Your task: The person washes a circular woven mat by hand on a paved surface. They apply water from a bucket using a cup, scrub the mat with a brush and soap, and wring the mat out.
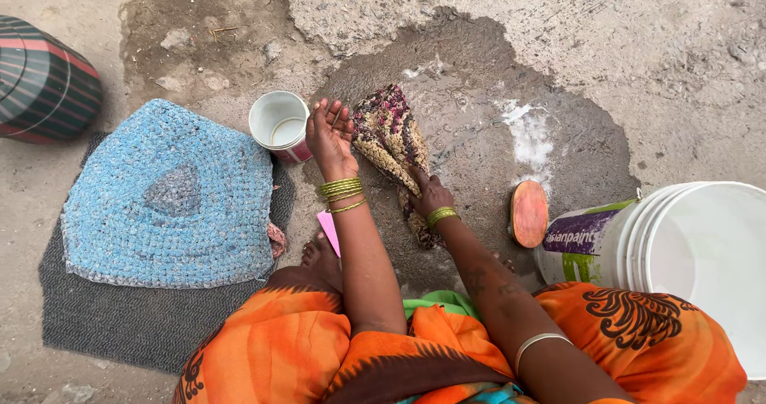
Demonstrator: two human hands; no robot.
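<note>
Head view, me on the remote feed: I see the multicoloured cloth (391,144) lying on the wet patch of the concrete floor (479,77), straight ahead of the knees.

— Where does it sit against the fingers?

— I see the right hand (431,196) pressing down on the cloth's near end, fingers (421,187) curled over it, so the cloth runs out and away from under them. The left hand (329,132) is raised on edge just beside the cloth's left side, fingers (335,112) straight and pressed together, holding nothing. I cannot tell whether they touch the cloth.

— What else is around?

— A white cup (279,124) just left of that hand, a blue crocheted mat (171,196) on a grey mat (120,316), an orange soap bar (529,212), white powder (528,136), and a white bucket (686,252) on the right.
</note>
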